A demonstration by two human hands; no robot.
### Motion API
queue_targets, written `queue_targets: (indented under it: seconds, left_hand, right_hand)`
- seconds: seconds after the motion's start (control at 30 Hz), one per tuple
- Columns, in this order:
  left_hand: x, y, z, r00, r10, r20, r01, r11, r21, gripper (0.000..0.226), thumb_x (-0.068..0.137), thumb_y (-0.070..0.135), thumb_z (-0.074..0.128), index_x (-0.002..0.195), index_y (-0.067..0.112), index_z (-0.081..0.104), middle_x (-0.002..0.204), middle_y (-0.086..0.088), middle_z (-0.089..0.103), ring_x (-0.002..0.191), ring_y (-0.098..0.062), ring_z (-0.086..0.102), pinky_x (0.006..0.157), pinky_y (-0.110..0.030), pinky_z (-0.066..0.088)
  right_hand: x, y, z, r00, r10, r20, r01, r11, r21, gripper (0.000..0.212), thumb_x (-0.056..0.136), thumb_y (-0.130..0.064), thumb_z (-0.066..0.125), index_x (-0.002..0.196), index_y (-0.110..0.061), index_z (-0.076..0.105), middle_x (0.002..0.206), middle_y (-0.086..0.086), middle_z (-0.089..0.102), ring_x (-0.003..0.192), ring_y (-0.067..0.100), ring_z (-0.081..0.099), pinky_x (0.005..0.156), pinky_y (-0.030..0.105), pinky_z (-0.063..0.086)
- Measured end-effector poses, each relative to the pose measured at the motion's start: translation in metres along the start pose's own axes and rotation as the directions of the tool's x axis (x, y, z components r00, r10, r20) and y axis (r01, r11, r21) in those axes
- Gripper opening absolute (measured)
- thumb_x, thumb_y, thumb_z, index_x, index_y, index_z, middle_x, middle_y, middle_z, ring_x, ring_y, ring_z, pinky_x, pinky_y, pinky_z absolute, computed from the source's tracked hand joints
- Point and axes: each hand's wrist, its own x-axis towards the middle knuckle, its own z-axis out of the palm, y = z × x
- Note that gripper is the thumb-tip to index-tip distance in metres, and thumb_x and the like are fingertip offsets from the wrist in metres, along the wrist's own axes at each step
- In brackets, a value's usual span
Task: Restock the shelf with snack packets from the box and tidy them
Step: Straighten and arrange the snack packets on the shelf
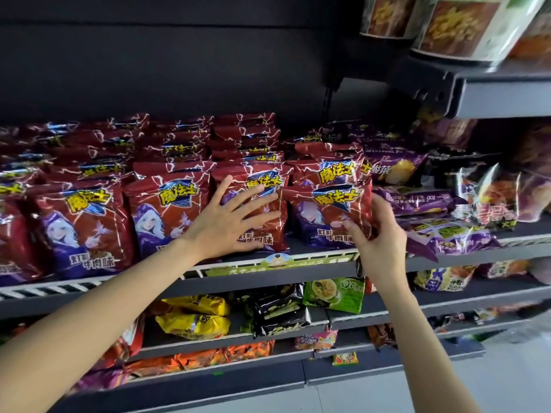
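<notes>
Several rows of red snack packets fill the shelf (268,274) at chest height. My left hand (229,222) lies flat with spread fingers against the front of one upright red packet (259,186). One row to the right, my right hand (380,236) grips the right edge of the rightmost front red packet (331,210), thumb on its face and fingers behind. That packet stands upright at the shelf's front rail. The box is not in view.
Purple packets (447,204) lie untidily to the right on the same shelf. Lower shelves hold yellow (193,320), black (280,314), green (337,293) and orange packets. Noodle cups (456,25) stand on a shelf above right. Grey floor shows at the bottom right.
</notes>
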Motion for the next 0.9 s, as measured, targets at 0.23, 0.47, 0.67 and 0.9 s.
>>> queue_targets:
  seconds: [0.23,0.47,0.67,0.9]
  left_hand:
    - [0.004,0.001,-0.007,0.997,-0.038,0.065,0.044,0.995,-0.094,0.069,0.086,0.067,0.034,0.141,0.025,0.035,0.145,0.001,0.04,0.14,-0.02,0.021,0.114,-0.053,-0.008]
    - [0.007,0.005,-0.029,0.965,-0.259,0.036,0.238,0.812,-0.533,0.091,0.076,0.069,0.054,0.143,0.015,0.026,0.138,0.001,0.048,0.131,-0.01,0.039,0.118,-0.037,-0.002]
    - [0.003,0.0,-0.042,0.968,-0.251,0.016,0.211,0.78,-0.589,0.098,0.074,0.044,0.074,0.146,0.007,0.019,0.141,0.0,0.042,0.136,-0.001,0.027,0.117,-0.022,-0.001]
    - [0.003,-0.006,-0.031,0.979,-0.196,0.064,0.206,0.948,-0.244,0.101,0.063,0.057,0.074,0.138,0.008,0.028,0.143,-0.009,0.043,0.14,-0.02,0.022,0.114,-0.054,-0.004]
  right_hand:
    - [0.006,-0.016,-0.003,0.951,0.044,0.307,-0.093,0.984,0.149,0.021,0.09,-0.017,0.061,0.106,-0.022,0.048,0.088,-0.017,0.064,0.081,-0.011,0.061,0.07,0.005,0.043]
    - [0.005,-0.023,0.006,0.927,0.079,0.366,-0.181,0.95,0.254,0.046,0.089,-0.026,0.06,0.132,-0.02,0.043,0.109,-0.003,0.064,0.101,0.003,0.062,0.088,0.016,0.048]
    - [0.007,-0.033,0.019,0.915,0.131,0.382,-0.268,0.905,0.331,0.045,0.092,-0.022,0.058,0.134,-0.019,0.04,0.117,-0.012,0.06,0.103,-0.011,0.058,0.091,0.009,0.045]
    - [0.004,-0.042,0.031,0.939,0.099,0.329,-0.236,0.881,0.41,0.029,0.094,-0.016,0.056,0.116,-0.032,0.047,0.106,-0.007,0.066,0.099,0.005,0.064,0.087,0.02,0.05]
